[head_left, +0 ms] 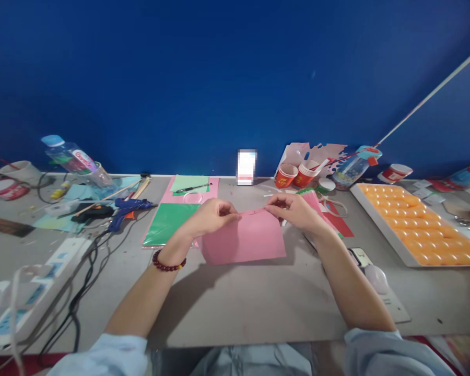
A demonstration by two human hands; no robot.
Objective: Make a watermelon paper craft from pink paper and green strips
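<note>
A sheet of pink paper (245,237) hangs between my two hands, a little above the grey table. My left hand (215,214) pinches its upper left edge, and a dark red bead bracelet (168,262) circles that wrist. Further right, my right hand (290,210) pinches the same top edge between thumb and fingers. Along that edge, between the hands, the paper looks slightly creased or curled. Left of the paper lies a green sheet in a clear sleeve (170,223), with a pen (193,187) on lighter green paper behind it.
At left are a blue glue gun (127,209), a power strip (35,292) with cables, and a tilted plastic bottle (78,159). A lit phone (246,167) stands at the back. Red paper cups (285,176) and an orange tray (415,224) occupy the right.
</note>
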